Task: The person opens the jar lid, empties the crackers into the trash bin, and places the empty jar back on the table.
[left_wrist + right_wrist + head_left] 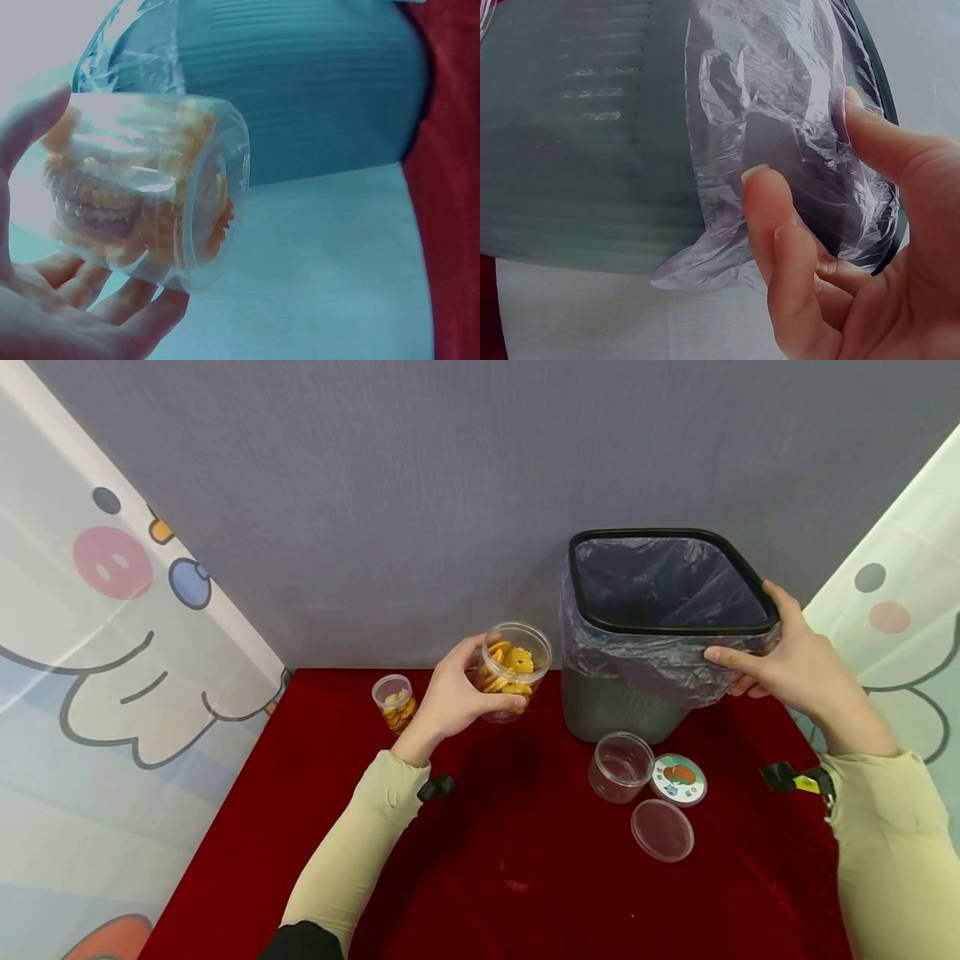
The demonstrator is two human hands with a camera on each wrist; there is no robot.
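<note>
My left hand (453, 693) grips a clear plastic jar (534, 628) with its open top tilted slightly. Yellow round crackers (517, 662) fill part of it. In the left wrist view, thumb and fingers curl round the jar's side (161, 169). The jar is just left of a grey trash can (630, 706) with a black rim and a translucent bag (652, 662) folded over it. At the can's front right corner, my right hand (806, 672) holds the can by its bag-covered rim, fingers partly curled in the right wrist view.
A smaller clear jar (392, 680) with yellow snacks stands at the left back of the red cloth (517, 860). An empty clear jar (621, 768), a lid with a printed label (678, 779) and a clear lid (662, 832) lie before the can. A grey wall (375, 527) rises behind.
</note>
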